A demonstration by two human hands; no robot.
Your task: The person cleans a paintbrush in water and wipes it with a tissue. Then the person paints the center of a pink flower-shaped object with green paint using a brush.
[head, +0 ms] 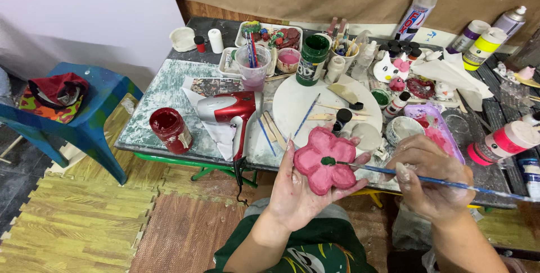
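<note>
Marble-patterned and paint-smeared, the surface [163,98] carries a red hair dryer [228,110], a white round board [315,104], a dark green paint jar [311,59] and a red jar [170,129]. Just above its near edge, the left hand [295,191] cradles a pink flower-shaped clay piece [326,160] flat on open fingers; it looks stiff, light and breakable, best supported from beneath. The right hand [430,180] has its grip closed on a thin blue brush [427,178], green tip touching the flower's centre.
</note>
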